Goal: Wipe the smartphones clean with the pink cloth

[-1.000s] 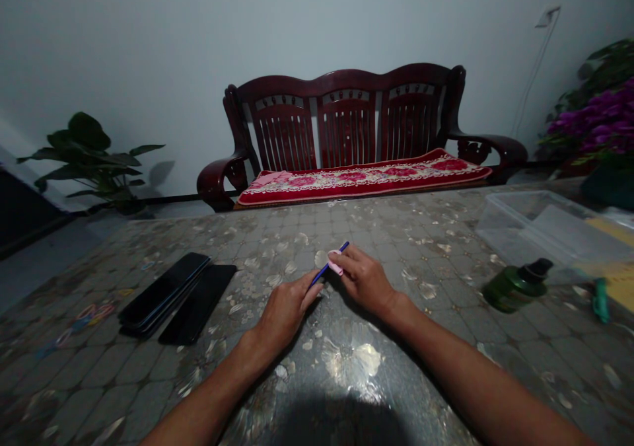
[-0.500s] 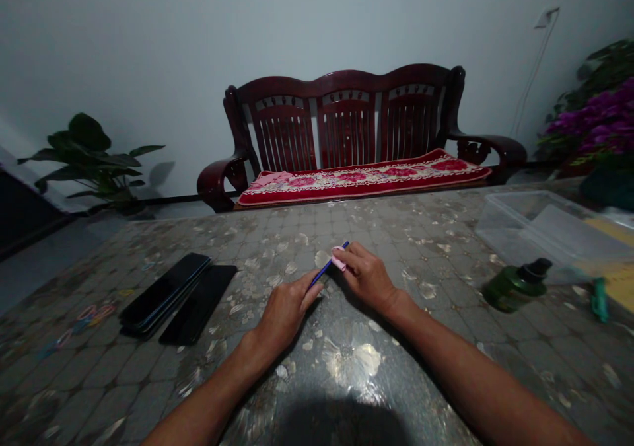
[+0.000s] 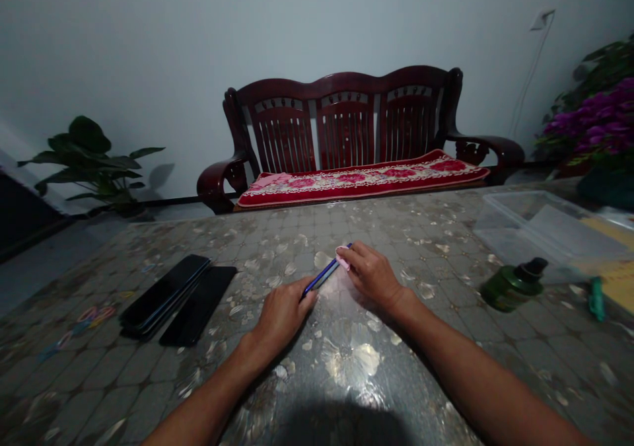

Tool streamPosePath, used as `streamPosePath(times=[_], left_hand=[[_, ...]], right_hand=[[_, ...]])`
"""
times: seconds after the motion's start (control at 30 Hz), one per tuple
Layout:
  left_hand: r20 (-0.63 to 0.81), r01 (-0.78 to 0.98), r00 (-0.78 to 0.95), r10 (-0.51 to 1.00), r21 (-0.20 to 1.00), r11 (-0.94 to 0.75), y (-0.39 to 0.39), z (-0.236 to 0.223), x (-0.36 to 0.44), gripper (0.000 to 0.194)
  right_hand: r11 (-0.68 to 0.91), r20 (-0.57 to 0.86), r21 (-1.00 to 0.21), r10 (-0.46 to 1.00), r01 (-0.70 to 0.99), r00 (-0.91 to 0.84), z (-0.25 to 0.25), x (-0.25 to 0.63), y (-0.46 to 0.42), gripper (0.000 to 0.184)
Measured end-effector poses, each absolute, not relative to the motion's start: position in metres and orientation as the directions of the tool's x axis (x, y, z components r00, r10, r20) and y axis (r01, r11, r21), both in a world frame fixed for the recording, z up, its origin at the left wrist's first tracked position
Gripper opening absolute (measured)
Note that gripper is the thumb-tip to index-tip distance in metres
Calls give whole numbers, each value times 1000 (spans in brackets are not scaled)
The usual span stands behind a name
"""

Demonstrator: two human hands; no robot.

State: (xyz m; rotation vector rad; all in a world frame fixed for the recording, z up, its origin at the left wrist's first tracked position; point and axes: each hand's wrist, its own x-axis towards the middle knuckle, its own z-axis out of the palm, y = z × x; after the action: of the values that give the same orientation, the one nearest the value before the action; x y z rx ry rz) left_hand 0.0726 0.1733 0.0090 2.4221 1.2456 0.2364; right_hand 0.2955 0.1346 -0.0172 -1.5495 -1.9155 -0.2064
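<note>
Blue pen (image 3: 321,277) lying low over the bench (image 3: 347,360), held at both ends — long axis running from near-left to far-right, slanting away from the body. Left hand (image 3: 281,314) at the near, lower end, fingertips pinched on the tip of the barrel, palm down and resting on the bench. Right hand (image 3: 372,274) at the far, upper end, fingers closed around a small pink piece (image 3: 341,258) that sits against the pen there; cannot tell whether that piece is fitted on the pen or only pressed to it. Both hands touching the pen, neither spread flat; the bare barrel showing in the gap between them. Right hand slightly farther out over the bench than the left, so the pen's far end belongs to the right, the near end to the left.

Off to the left, well apart — two dark phones (image 3: 171,297) lying side by side. To the right, a green bottle (image 3: 512,287) tipped on its side, near a clear plastic box (image 3: 539,231). Beyond the bench, a wooden settee (image 3: 347,129) with a red cushion.
</note>
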Motion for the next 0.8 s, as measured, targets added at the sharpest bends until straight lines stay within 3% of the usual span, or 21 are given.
streamPosePath(times=[0.2,0.33,0.8], left_hand=[[95,617,591,801,586,-525,179,24,68,39],[136,588,562,816,628,-510,181,40,67,38],[55,522,572,819,745,-415,184,22,69,43]], right_hand=[[302,596,-398,803,866,-7,-19,294,135,23],[311,597,-494,800,812,56,-19,291,140,23],[296,557,-583,824,757,107,-19,290,147,24]])
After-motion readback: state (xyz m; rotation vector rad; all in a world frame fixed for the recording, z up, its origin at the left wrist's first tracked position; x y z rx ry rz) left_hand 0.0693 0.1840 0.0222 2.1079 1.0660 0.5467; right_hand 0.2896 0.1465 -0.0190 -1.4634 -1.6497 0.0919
